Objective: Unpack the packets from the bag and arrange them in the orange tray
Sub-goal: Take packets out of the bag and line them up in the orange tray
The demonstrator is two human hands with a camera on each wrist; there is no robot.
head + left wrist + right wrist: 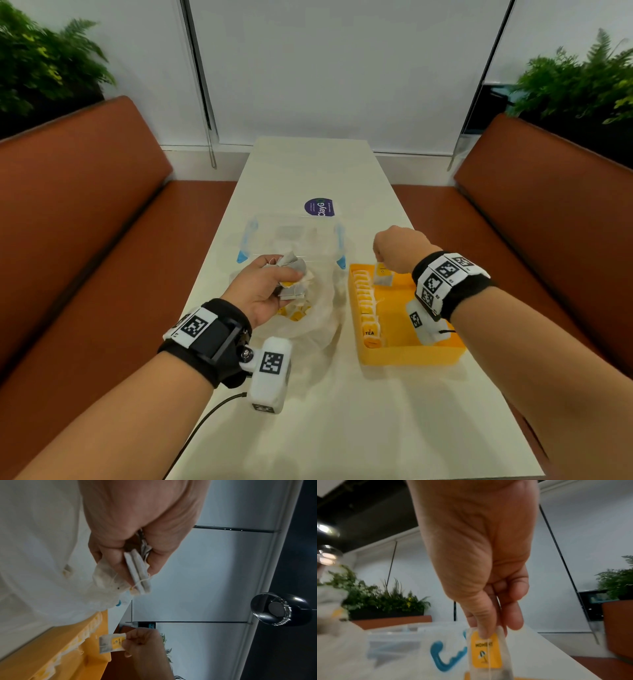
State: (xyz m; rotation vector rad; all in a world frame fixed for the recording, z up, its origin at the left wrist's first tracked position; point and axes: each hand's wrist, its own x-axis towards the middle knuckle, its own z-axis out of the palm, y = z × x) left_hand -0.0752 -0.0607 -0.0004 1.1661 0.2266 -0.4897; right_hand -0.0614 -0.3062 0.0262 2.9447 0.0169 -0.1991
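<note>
Our right hand (399, 251) pinches one tea packet (382, 274) by its top edge, thumb (481, 618) pressed on the yellow label and the other fingers curled behind it, so the packet hangs below the fingertips over the far end of the orange tray (411, 356). Just to the thumb side of it stands the row of packets (366, 308) already filed along the tray's left wall. Our left hand (265, 291) is curled around a loose bundle of packets (291, 274), held above the open plastic bag (318, 308), where a few more lie beneath the fingers. The risks we see: the hanging packet is limp and held only at one edge, so it could fold or land flat instead of standing at the row's end; a careless descent could knock the upright neighbours over; strings may tangle in the left bundle, and a slack grip there could spill packets onto the table (342, 428).
</note>
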